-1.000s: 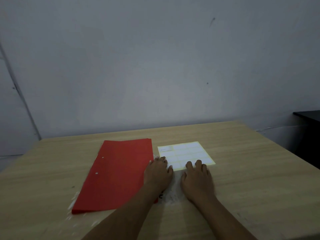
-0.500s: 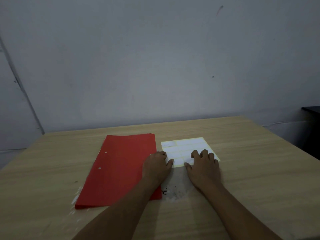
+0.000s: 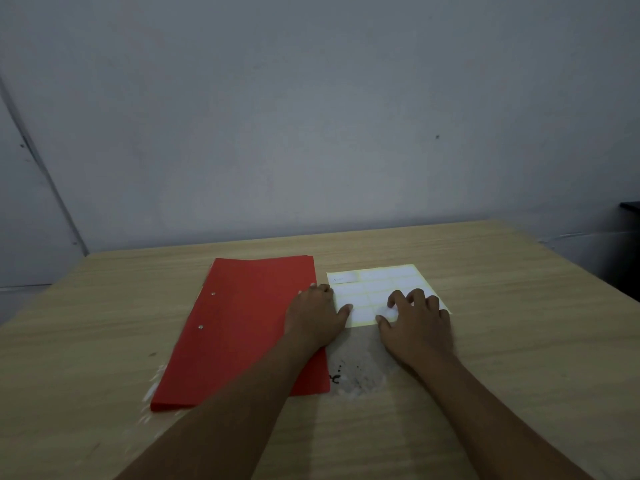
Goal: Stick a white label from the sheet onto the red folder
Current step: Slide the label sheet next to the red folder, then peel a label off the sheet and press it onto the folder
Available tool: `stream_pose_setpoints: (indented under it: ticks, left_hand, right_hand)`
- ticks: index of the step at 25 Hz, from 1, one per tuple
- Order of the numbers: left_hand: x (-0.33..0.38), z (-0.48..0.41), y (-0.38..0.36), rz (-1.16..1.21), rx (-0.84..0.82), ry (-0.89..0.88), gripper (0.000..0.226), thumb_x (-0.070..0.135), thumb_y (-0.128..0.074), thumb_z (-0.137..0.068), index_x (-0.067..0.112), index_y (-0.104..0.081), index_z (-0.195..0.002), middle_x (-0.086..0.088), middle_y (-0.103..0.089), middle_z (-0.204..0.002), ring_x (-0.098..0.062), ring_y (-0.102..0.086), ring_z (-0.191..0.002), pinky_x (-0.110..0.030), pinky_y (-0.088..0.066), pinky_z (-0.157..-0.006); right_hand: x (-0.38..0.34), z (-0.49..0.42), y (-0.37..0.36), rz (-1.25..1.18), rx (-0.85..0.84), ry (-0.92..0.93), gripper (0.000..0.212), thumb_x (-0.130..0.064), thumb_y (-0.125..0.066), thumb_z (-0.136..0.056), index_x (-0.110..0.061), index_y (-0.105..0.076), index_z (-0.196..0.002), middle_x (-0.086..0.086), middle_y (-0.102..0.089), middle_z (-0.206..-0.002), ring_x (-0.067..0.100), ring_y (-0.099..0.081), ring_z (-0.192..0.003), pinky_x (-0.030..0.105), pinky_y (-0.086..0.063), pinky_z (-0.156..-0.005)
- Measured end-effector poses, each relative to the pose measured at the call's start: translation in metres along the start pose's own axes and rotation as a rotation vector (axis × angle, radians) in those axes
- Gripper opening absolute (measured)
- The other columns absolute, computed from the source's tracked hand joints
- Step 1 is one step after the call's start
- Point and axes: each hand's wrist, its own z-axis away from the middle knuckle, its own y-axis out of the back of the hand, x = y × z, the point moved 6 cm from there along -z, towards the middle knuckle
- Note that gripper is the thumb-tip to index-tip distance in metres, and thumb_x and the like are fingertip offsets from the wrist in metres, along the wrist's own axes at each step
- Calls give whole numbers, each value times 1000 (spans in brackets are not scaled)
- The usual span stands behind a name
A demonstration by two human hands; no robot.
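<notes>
Two bare hands rest on a light wooden table (image 3: 502, 306) that stands against a plain grey wall (image 3: 311, 116). A flat red card folder (image 3: 242, 323) with two small metal studs near its left edge lies on the table, its long side running away from the person. Just beside its right edge, with a narrow strip of wood between them, lies a pale yellow backing sheet of white rectangular labels (image 3: 374, 289), set in rows. The left hand (image 3: 317, 315) lies palm down and open across the folder's right edge, its thumb stretched out onto the near left corner of the sheet. The right hand (image 3: 417, 323) sits on the sheet's near right part with its fingers (image 3: 398, 296) curled and the tips pressed to the labels; whether it has caught a label's edge cannot be told, as the picture is dim and the fingers cover that spot. A whitish scuffed patch with dark specks (image 3: 356, 372) marks the table between the two forearms, just in front of the sheet.
</notes>
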Motion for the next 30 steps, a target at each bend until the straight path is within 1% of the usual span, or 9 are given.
stream_pose_setpoints:
  ticks: [2, 4, 8, 12, 15, 20, 24, 26, 30]
  left_hand:
    - [-1, -1, 0, -7, 4, -14, 68, 63, -42, -91, 7, -61, -125, -6, -60, -134, -29, -49, -131, -49, -42, -105]
    - [-3, -2, 1, 2, 8, -18, 70, 64, -41, -91, 8, -59, -129, -6, -57, -139, -29, -44, -136, -49, -38, -109]
    - [-12, -12, 3, 34, -2, -5, 78, 67, -42, -90, 13, -42, -147, -5, -41, -155, -27, -25, -148, -48, -23, -119]
    - [-22, -33, 3, 11, -52, -4, 88, 71, -42, -88, 18, -25, -155, -4, -27, -162, -26, -12, -152, -47, -12, -122]
    - [-24, -46, -1, 51, -74, -37, 92, 72, -44, -86, 19, -19, -157, -4, -21, -164, -24, -6, -153, -45, -9, -122]
    - [-28, -52, -7, 69, -120, -89, 89, 70, -45, -88, 15, -25, -154, -8, -20, -164, -25, -7, -153, -47, -8, -122]
    - [-33, -49, -15, 92, -103, -95, 88, 72, -43, -88, 15, -30, -153, -8, -23, -163, -24, -12, -152, -47, -7, -123]
    - [-33, -49, -16, 99, -99, -97, 88, 73, -42, -87, 16, -30, -153, -8, -23, -163, -24, -12, -152, -47, -7, -123]
    - [-34, -50, -16, 112, -85, -91, 88, 74, -43, -86, 16, -31, -152, -6, -25, -162, -23, -14, -152, -47, -7, -123]
  right_hand:
    - [-6, -5, 1, 6, -15, 47, 30, -50, -53, -83, -29, -53, -104, -2, -53, -106, 24, -47, -102, 38, -37, -83]
    - [-13, -13, 1, -38, -23, 92, 29, -46, -55, -83, -28, -54, -106, -2, -55, -105, 23, -48, -102, 36, -38, -82]
    - [-31, -36, 3, -133, 7, 132, 26, -40, -59, -85, -26, -55, -107, -4, -60, -100, 22, -51, -101, 36, -40, -78]
    - [-43, -64, -5, -232, -23, 85, 24, -38, -59, -90, -26, -56, -110, -6, -63, -99, 20, -52, -104, 34, -42, -75]
    - [-49, -79, -20, -269, -79, 28, 28, -40, -58, -92, -27, -55, -117, -4, -63, -105, 20, -53, -107, 33, -41, -74]
    - [-50, -89, -41, -264, -99, -43, 34, -43, -56, -93, -29, -56, -124, -3, -64, -118, 21, -57, -113, 39, -47, -86]
    - [-51, -88, -47, -256, -82, -140, 25, -46, -56, -92, -32, -61, -112, -5, -66, -113, 22, -55, -113, 43, -41, -89]
    - [-51, -89, -45, -300, -75, -207, 25, -49, -56, -90, -32, -63, -107, -7, -66, -110, 22, -55, -113, 44, -39, -91]
    - [-49, -94, -45, -363, -105, -320, 21, -50, -60, -88, -32, -65, -98, -7, -66, -99, 22, -58, -109, 45, -41, -94]
